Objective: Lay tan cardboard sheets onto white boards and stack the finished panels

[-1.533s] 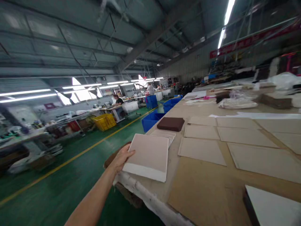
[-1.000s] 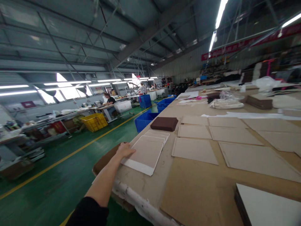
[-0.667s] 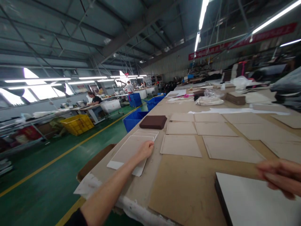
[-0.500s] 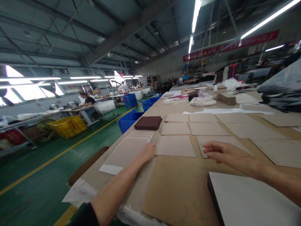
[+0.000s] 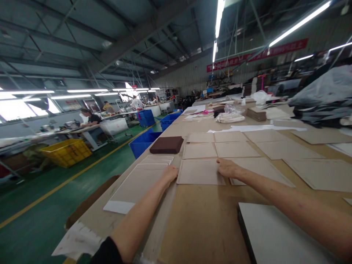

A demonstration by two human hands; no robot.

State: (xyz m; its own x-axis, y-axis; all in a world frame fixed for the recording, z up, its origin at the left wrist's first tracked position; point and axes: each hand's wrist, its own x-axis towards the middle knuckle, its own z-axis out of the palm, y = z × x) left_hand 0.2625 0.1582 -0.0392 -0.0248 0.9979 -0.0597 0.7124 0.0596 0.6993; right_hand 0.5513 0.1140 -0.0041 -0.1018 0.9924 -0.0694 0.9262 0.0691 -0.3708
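Flat beige sheets lie in rows on the long table. My right hand (image 5: 227, 168) is closed on the right edge of the nearest left beige sheet (image 5: 199, 172), its fingertips curled over the border. At the same sheet's left edge is my left hand (image 5: 171, 173), also closed; its fingertips are partly hidden. Overlapping beige pieces with white borders (image 5: 134, 183) lie under and left of my left forearm. Below my right forearm sits a stack with a pale grey top (image 5: 277, 234).
A dark brown stack (image 5: 167, 145) stands near the table's left edge. Plastic-wrapped bundles (image 5: 230, 115) lie farther back, and a bagged dark heap (image 5: 321, 99) at right. Blue bins (image 5: 143, 143) and a yellow crate (image 5: 66, 151) stand on the floor. A person sits at a distant workbench.
My right hand has moved left from above the neighbouring sheet and closed on the right edge of the near left sheet. My left hand stays by its left edge. The view has shifted slightly right.
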